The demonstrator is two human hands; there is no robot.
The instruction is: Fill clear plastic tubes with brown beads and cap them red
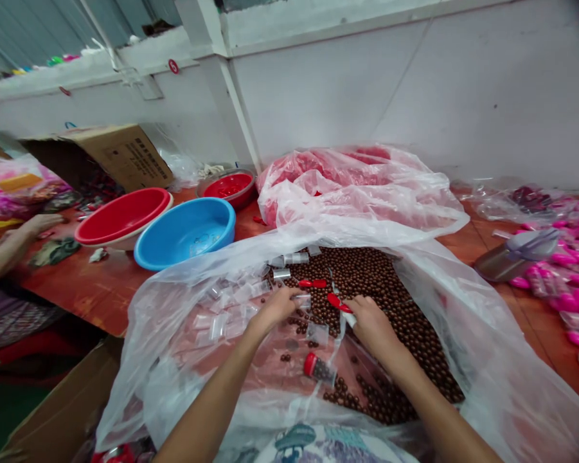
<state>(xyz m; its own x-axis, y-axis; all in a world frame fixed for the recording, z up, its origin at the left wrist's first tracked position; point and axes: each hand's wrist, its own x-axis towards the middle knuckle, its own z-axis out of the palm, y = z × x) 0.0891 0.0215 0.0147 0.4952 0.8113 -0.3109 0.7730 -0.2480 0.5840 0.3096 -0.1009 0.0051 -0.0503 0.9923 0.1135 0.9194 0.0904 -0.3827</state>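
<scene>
My left hand (pixel 280 305) is closed around a small clear plastic tube (pixel 302 301), at the edge of a heap of brown balls (pixel 366 273). My right hand (pixel 370 320) grips a narrow red plastic piece (pixel 337 301); something white shows beside its fingers. A similar red piece (pixel 312 283) lies on the balls between and beyond my hands. Several empty clear tubes (pixel 243 292) lie left of the heap. Nearer me, a clear tube with a red cap (pixel 310 364) lies tilted, with dark balls inside. All this rests on a spread translucent plastic sheet (pixel 173 308).
A blue basin (pixel 147 247), a red basin (pixel 120 215) and a smaller red bowl (pixel 229 185) stand back left. Behind the sheet is a bag of pink-red pieces (pixel 361 177). A grey cup (pixel 498 260) and pink packs (pixel 578 289) are right. Another person's hand (pixel 43 223) is far left.
</scene>
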